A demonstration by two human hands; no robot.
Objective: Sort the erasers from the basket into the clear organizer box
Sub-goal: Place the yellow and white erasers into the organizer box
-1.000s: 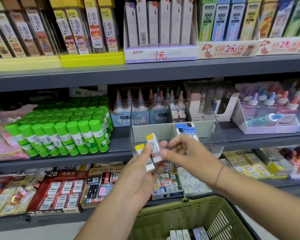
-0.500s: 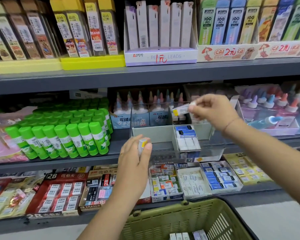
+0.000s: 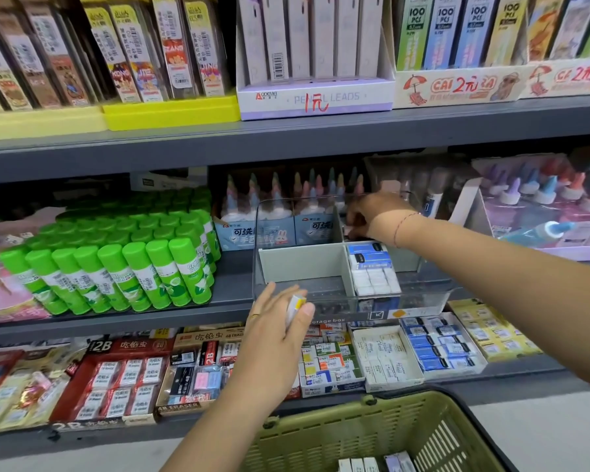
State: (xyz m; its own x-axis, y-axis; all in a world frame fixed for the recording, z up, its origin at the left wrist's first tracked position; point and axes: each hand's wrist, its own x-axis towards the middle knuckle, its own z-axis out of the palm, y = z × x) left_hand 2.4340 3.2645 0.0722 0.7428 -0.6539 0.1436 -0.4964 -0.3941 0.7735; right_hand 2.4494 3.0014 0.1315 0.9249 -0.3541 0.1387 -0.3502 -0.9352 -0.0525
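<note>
The clear organizer box (image 3: 300, 264) stands on the middle shelf, split by grey dividers. Its front right compartment holds blue-sleeved erasers (image 3: 368, 257) and white ones. My right hand (image 3: 375, 216) reaches down into the back right compartment with its fingers curled; the eraser it carries is mostly hidden behind them. My left hand (image 3: 273, 332) holds a white eraser with a yellow end (image 3: 295, 306) upright, just in front of the box's front left wall. The green basket (image 3: 355, 434) sits below, with a few erasers (image 3: 372, 465) in its bottom.
Green glue sticks (image 3: 123, 267) crowd the shelf left of the box and glue bottles (image 3: 273, 226) stand behind it. The upper shelf edge (image 3: 286, 137) overhangs. Display boxes of erasers (image 3: 436, 349) fill the lower shelf.
My right hand has carried its eraser from above the box down into the back right compartment. My left hand has stayed near the box front with its eraser.
</note>
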